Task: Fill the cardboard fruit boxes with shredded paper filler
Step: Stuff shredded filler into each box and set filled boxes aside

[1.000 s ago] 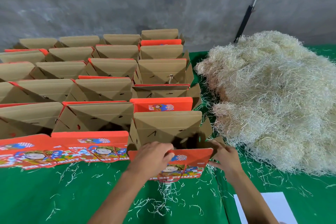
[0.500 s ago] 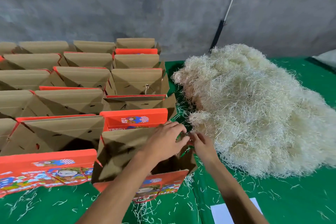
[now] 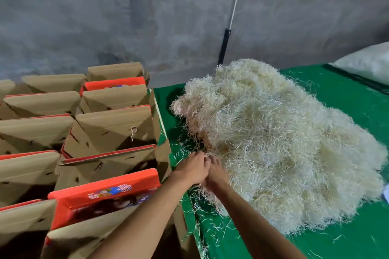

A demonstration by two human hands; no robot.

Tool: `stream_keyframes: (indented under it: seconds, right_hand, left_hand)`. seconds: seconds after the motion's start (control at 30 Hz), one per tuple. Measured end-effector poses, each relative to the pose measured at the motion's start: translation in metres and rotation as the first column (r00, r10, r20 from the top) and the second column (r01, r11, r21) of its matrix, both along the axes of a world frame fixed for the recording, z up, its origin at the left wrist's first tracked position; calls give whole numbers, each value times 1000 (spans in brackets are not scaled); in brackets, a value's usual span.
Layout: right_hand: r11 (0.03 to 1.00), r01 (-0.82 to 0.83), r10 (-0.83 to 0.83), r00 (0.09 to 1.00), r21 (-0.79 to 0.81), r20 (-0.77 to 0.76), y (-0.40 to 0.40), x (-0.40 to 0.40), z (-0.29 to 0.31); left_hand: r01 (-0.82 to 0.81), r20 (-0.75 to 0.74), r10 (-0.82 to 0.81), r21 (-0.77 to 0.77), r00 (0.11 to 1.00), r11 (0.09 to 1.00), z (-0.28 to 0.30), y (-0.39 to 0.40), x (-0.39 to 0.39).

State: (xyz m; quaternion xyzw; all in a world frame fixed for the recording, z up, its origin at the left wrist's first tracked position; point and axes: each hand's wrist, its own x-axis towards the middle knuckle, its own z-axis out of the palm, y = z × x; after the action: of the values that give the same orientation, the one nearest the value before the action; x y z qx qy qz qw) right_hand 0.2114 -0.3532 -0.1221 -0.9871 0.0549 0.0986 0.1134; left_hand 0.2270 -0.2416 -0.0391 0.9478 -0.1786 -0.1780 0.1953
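Left hand (image 3: pixel 192 169): reached to the near left edge of the paper pile, fingers curled into the strands, touching the right hand; whether any strands were actually held, cannot tell.
Right hand (image 3: pixel 215 175): pressed against the left hand at the pile's near left edge, fingers bent down into the strands; grip on them not clear enough to tell.
Shredded paper (image 3: pixel 273 143): heaped in 1 big pale pile on the right half of the table, loose strands scattered around its near and left edges.
Boxes (image 3: pixel 109 132): stood open in rows on the left, brown flaps up, some orange printed sides showing; insides dark, contents hidden.
Nearest box (image 3: pixel 103 197): at near left, under the left forearm.
Table (image 3: pixel 347 242): covered in green cloth.
Wall (image 3: pixel 105 17): grey, at the far side.
White bag (image 3: pixel 368 61): at far right.
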Motion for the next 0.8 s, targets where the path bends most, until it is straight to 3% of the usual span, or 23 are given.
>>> stream_keyframes:
  seconds: [0.17,0.4,0.5,0.6,0.67,0.73,0.8]
  right_hand:
    - [996,-2,-13,987,-90,-163,-12,28,-22]
    - [999,27,-33,953,-25,-301,-12,45,-47]
    - [998,7,7,971,62,-238,-14,39,-54]
    - [994,95,-86,986,53,-145,-13,36,-34]
    - [962,144,-137,989,230,-48,-9,40,-12]
    - [858,201,-249,968,473,39,-4,46,16]
    - [720,119,-287,948,684,137,-2,50,47]
  left_hand:
    - [-57,-128,60,28,990,998,-21,-19,25]
    - [-72,-208,76,28,975,997,-50,-27,47]
    - [-89,-131,81,-56,988,994,-56,-28,50]
    - [-158,-109,143,-149,984,976,-50,-24,54]
    - [-248,-96,231,-231,968,941,-40,-20,56]
    - [-319,-105,301,-343,948,883,-26,-12,54]
    - [-345,-114,332,-470,936,812,-11,-2,50]
